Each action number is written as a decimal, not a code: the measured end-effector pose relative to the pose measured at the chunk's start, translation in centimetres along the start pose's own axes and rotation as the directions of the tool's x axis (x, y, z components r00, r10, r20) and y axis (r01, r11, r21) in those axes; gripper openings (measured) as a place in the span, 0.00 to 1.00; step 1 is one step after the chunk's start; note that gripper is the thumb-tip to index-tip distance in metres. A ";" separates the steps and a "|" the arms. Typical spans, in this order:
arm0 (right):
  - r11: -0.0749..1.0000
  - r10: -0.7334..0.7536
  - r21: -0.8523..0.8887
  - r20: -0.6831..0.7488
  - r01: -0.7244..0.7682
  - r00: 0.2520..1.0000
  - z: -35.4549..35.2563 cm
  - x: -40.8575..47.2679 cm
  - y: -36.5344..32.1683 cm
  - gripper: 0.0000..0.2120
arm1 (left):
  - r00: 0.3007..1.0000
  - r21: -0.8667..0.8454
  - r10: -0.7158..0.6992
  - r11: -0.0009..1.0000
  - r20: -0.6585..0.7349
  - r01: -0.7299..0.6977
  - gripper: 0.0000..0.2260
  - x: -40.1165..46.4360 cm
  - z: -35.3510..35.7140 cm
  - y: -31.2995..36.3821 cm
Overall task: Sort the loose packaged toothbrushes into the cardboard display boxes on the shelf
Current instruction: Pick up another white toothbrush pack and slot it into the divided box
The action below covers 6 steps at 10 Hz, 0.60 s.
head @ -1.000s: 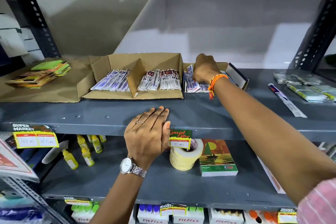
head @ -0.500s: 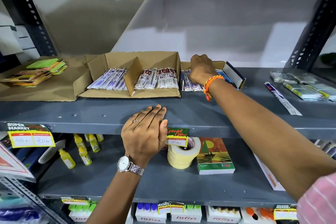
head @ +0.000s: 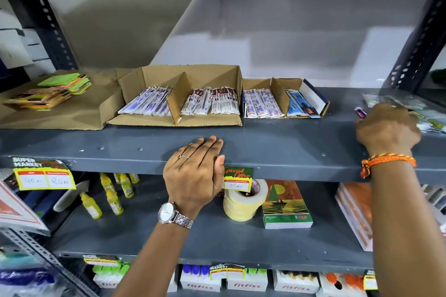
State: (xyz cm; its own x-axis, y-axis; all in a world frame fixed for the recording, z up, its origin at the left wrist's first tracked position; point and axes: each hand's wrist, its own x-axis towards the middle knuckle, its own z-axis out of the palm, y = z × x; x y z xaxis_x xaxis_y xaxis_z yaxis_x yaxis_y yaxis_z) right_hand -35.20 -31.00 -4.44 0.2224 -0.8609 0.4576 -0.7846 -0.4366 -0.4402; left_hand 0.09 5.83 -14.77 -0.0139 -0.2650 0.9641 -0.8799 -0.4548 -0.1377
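A large cardboard display box (head: 179, 122) holds purple-white toothbrush packs (head: 147, 103) on its left side and red-white packs (head: 212, 103) on its right side. Beside it, a smaller box (head: 277, 84) holds red-blue packs (head: 260, 106) and blue packs (head: 299, 106). My right hand (head: 388, 128) lies curled over a loose packaged toothbrush (head: 360, 112) on the shelf's right side; only the pack's tip shows, and my fingers are hidden. More loose green-white packs (head: 432, 123) lie just beyond. My left hand (head: 195, 173) rests flat on the shelf's front edge, holding nothing.
Flattened cardboard with a stack of colourful cards (head: 50, 91) lies at the far left. The lower shelf carries yellow bottles (head: 113, 198), a tape roll (head: 243, 202), a green notepad (head: 284, 205) and orange books (head: 354, 212). Dark slotted uprights (head: 415, 50) frame the shelf.
My right hand has left the smaller box and swung right onto the loose toothbrush near the shelf's end. The left hand has stayed on the shelf edge.
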 end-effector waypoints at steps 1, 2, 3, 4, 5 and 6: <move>0.998 0.063 -0.021 -0.050 -0.064 0.997 -0.1 -0.6 0.3 0.12 | 1.000 -0.002 0.002 1.000 -0.004 -0.002 0.19 0.0 0.0 0.0; 0.996 0.086 0.026 -0.032 -0.085 0.996 -2.2 1.1 -0.8 0.11 | 1.000 -0.001 0.004 1.000 -0.003 -0.004 0.19 0.1 0.0 0.0; 0.988 0.144 0.057 -0.023 -0.143 0.989 3.5 -3.9 -11.6 0.14 | 1.000 -0.001 0.003 1.000 0.004 -0.003 0.19 0.1 -0.1 0.0; 0.976 0.111 0.205 -0.148 -0.079 0.983 4.9 -5.8 -16.7 0.09 | 1.000 0.001 0.004 1.000 0.009 -0.004 0.20 0.1 -0.2 0.0; 0.776 0.076 0.630 -0.023 -0.044 0.997 5.9 -6.0 -18.7 0.03 | 1.000 0.009 0.005 1.000 0.014 -0.005 0.19 0.1 -0.2 0.0; 0.495 0.070 0.863 0.076 -0.101 0.995 5.7 -6.1 -18.8 0.07 | 1.000 0.016 0.006 1.000 0.018 -0.006 0.19 0.0 -0.1 0.0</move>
State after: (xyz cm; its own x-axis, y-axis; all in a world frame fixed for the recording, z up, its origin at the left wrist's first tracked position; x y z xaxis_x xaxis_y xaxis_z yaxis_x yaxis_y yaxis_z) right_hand -18.47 -18.99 -3.37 0.2099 -0.9069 0.3655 0.0884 -0.3546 -0.9308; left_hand 0.06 5.95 -14.72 -0.0104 -0.2832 0.9590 -0.8721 -0.4666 -0.1473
